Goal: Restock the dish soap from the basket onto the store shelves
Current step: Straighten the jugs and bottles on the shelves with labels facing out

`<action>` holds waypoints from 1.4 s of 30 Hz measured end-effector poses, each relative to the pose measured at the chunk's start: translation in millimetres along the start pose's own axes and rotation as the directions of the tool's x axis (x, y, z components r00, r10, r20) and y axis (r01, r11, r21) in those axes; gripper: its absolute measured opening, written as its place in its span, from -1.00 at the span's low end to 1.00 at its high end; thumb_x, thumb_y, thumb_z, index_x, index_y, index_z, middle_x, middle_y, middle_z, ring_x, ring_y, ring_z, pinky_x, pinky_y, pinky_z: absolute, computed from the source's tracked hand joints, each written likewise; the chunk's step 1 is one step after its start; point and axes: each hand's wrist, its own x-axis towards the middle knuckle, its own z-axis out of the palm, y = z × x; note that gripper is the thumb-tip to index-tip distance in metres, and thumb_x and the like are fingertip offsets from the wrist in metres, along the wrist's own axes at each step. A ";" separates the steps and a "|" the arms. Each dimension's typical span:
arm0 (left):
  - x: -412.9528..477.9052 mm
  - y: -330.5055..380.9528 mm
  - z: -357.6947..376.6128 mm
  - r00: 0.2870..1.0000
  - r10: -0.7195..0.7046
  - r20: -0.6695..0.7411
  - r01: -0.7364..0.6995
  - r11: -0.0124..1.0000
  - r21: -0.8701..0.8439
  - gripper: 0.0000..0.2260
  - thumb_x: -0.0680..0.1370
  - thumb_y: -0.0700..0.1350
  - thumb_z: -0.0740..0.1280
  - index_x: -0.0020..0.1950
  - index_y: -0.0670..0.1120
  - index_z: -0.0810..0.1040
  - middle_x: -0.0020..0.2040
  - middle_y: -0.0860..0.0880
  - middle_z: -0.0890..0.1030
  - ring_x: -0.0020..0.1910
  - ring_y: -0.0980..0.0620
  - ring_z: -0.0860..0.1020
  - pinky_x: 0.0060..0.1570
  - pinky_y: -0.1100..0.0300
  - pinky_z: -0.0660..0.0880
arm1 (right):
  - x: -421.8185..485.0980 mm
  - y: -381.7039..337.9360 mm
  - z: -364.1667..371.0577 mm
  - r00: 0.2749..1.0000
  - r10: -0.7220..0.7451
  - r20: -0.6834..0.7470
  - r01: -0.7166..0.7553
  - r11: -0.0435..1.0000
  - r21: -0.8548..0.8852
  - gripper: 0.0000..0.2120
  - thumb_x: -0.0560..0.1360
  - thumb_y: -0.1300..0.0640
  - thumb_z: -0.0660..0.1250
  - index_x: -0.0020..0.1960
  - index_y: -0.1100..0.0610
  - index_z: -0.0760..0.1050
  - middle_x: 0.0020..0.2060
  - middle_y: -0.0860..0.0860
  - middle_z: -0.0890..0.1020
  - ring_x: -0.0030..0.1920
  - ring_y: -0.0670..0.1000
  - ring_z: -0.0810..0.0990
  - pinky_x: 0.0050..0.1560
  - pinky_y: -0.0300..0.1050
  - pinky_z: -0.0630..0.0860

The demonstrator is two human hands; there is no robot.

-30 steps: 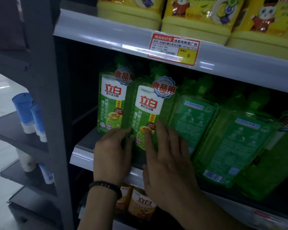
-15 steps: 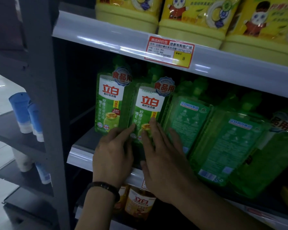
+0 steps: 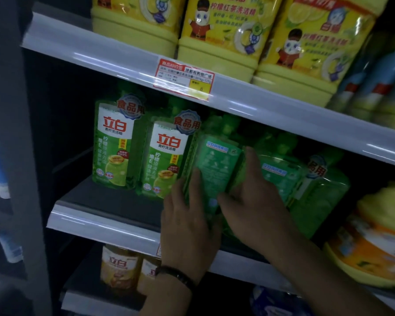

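Green dish soap bottle (image 3: 214, 165) stands upright, rear label outward. Left hand (image 3: 189, 226) presses flat on its left edge, right hand (image 3: 258, 210) flat on its right edge; both touch it.

Dim overall, with a cool cast. Glare streaks run along the white shelf edges (image 3: 114, 53). Shelf recesses sit in deep shadow. Yellow jugs (image 3: 217, 30), upper centre, are brightest. Right and lower frame edges are smeared by blur.
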 end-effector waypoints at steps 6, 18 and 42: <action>11.9 8.0 9.0 0.993 -0.104 -0.062 0.106 0.994 0.041 -0.19 0.43 0.14 0.20 0.66 -0.10 0.14 0.45 -0.24 0.36 0.33 -0.33 0.45 0.19 -0.23 0.52 | -11.4 -4.5 -6.0 0.998 -0.052 0.022 0.051 0.997 0.053 0.10 0.50 0.16 0.47 0.70 -0.31 -0.21 -0.34 -0.17 0.57 -0.39 -0.19 0.57 -0.44 -0.38 0.42; 17.3 7.2 12.1 0.992 -0.084 -0.092 0.090 0.994 0.064 -0.04 0.33 0.20 0.39 0.66 -0.08 0.15 0.37 -0.22 0.40 0.27 -0.31 0.46 0.13 -0.21 0.54 | -5.4 -10.7 -33.8 0.991 -0.066 0.118 0.041 0.978 0.203 -0.24 0.62 0.22 0.40 0.04 -0.56 0.00 -0.31 -0.01 0.73 -0.47 0.13 0.70 -0.40 0.05 0.66; 20.0 -22.9 -16.9 0.998 -0.019 0.067 0.038 0.956 -0.293 -0.17 0.36 0.19 0.56 0.54 0.01 0.31 0.31 0.02 0.50 0.27 -0.07 0.54 0.17 -0.08 0.59 | -27.1 6.2 -29.5 0.909 -0.297 0.291 0.318 0.948 -0.025 0.00 0.66 -0.01 0.41 0.51 -0.65 -0.33 -0.10 -0.04 0.62 -0.29 0.02 0.59 -0.22 0.01 0.49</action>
